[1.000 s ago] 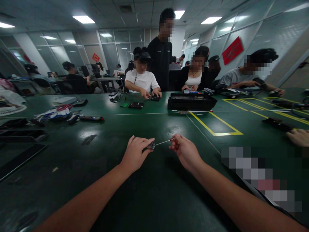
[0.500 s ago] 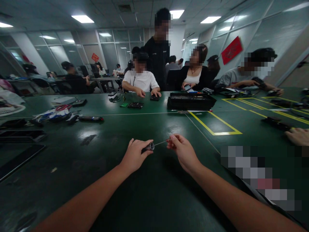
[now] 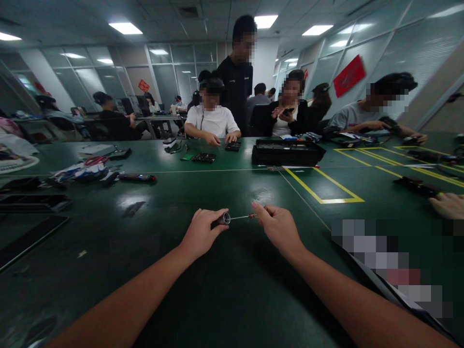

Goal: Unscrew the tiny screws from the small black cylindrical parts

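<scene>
Twelve o'clock is straight ahead of the wearer. Nearest, two bare forearms reach in from seven and five o'clock over a dark green table (image 3: 174,188). The left hand (image 3: 200,231) is clamped around a short dark cylinder (image 3: 220,221) at twelve o'clock; its round open end faces the right hand, and the rest is covered by the palm and fingers. The right hand (image 3: 280,227), just right of twelve, pinches a thin metal rod (image 3: 239,217) by its reddish end, which is partly hidden by the fingers. The rod's other end meets the cylinder's mouth; whether it goes inside is too small to tell.

At two o'clock a pixelated patch (image 3: 387,270) masks whatever lies there. At ten o'clock a flat black panel (image 3: 29,241) is cut off by the left edge. Beyond the patch, also at two, a co-worker's hand (image 3: 449,205) is cropped by the right edge. At eleven lies a dark pen-shaped tool (image 3: 137,178), beside a jumble of cables (image 3: 85,170) hard to separate. Between twelve and one stands a long black tray (image 3: 289,157), its contents indistinct. Farthest, at twelve, sits a person in a white shirt (image 3: 212,120), face blurred.
</scene>
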